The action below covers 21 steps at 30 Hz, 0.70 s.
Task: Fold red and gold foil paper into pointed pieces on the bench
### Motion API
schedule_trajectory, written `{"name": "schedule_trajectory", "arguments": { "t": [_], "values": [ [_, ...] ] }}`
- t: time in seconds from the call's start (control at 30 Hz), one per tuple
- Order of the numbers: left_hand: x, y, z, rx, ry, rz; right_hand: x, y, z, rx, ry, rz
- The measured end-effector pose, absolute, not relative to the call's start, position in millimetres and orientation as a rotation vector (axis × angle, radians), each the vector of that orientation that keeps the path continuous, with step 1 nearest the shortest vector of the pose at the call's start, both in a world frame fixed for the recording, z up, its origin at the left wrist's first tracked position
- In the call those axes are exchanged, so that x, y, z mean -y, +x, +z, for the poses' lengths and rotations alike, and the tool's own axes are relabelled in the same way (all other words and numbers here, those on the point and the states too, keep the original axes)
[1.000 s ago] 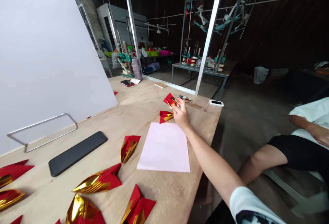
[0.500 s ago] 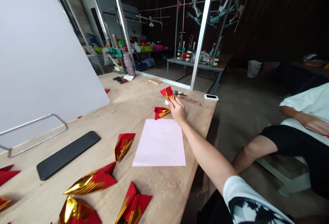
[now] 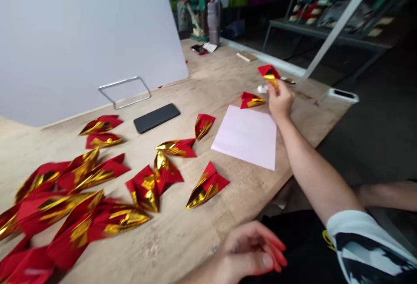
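Observation:
At the far right of the table, my right hand point(image 3: 281, 100) is closed, pinching a red-and-gold folded paper piece point(image 3: 269, 74) between thumb and fingers. Just left of that hand lies another folded piece point(image 3: 250, 100), beside a small white object point(image 3: 262, 89). A blank pale pink sheet of paper point(image 3: 247, 136) lies flat below my right wrist. My left hand point(image 3: 249, 249) is at the table's front edge, loosely curled, palm partly showing, with nothing in it. Its fingertips look reddish. The nearest folded piece point(image 3: 208, 186) lies above it on the wood.
Many red-and-gold folded pieces point(image 3: 81, 219) cover the left of the wooden table point(image 3: 176, 240). A black phone point(image 3: 156, 118) lies near a metal wire stand point(image 3: 125, 93) before a white board point(image 3: 87, 36). A white device point(image 3: 343, 95) sits at the right corner; a bottle point(image 3: 213, 22) stands behind.
My view has turned left and down, bringing more folded pieces into sight. My left hand has come into view at the bottom. The right hand still holds its folded piece.

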<state>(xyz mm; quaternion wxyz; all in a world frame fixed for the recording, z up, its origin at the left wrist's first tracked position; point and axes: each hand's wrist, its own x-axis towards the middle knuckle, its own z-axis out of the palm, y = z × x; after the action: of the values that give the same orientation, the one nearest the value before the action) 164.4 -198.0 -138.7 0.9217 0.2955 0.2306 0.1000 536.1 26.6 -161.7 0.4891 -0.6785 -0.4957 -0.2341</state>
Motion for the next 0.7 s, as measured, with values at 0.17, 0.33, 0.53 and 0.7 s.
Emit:
{"name": "schedule_trajectory", "arguments": {
  "t": [0.17,0.33,0.53,0.7],
  "values": [
    [192,164,-122,-0.421,0.882,0.168,-38,549,-157,1.198,-1.757,-0.678],
    [193,160,-104,-0.270,1.476,0.310,-33,525,-111,1.458,-1.796,-0.615],
    [157,148,-68,-0.428,2.168,0.816,84,429,-80,1.936,-1.458,-0.399],
    [108,140,-70,-0.707,2.735,0.642,183,394,-119,1.989,-1.545,-0.131]
  ]
}}
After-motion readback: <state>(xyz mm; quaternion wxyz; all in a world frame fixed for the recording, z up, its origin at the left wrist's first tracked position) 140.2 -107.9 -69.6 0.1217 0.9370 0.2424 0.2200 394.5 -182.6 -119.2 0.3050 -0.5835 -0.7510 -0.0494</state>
